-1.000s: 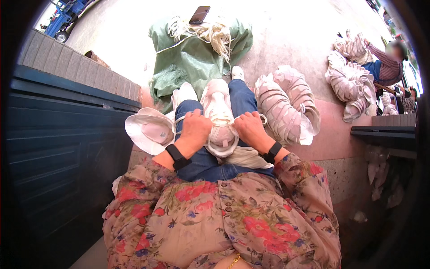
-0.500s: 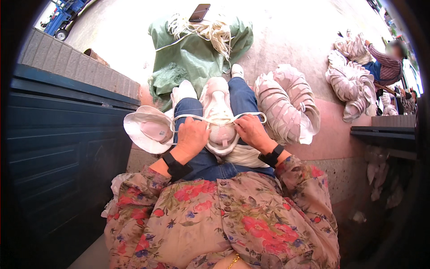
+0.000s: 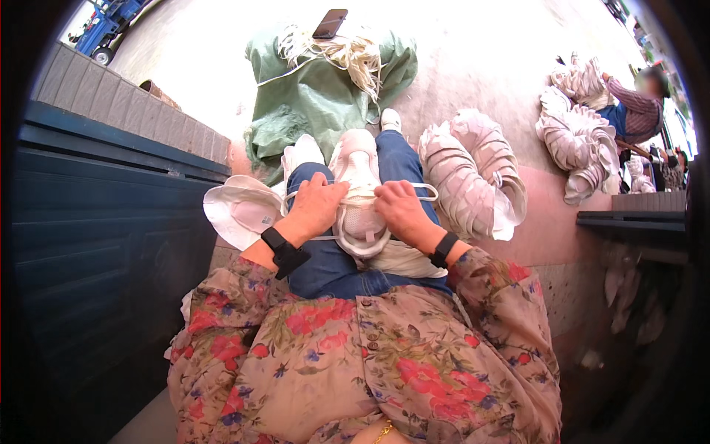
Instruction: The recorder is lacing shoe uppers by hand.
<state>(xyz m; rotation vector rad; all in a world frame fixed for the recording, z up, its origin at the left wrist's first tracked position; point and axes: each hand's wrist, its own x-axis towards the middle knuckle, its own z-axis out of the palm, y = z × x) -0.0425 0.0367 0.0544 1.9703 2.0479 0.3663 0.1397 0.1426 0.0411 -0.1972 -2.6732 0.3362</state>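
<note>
Left grip (image 3: 316,205) and right grip (image 3: 403,212) on white lace (image 3: 360,194), pale shoe (image 3: 362,219) between.

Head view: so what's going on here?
The person's left hand and right hand grip a white lace that runs across a pale shoe upper in front of them. To the right stands a curved stack of similar pale pieces; a white piece lies to the left. Ahead, a phone lies by loose laces on a green covering.

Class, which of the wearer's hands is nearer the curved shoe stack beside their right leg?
Right. The right hand is left of the curved shoe stack, apart from it; the left hand is farther left, across the white shoe.
</note>
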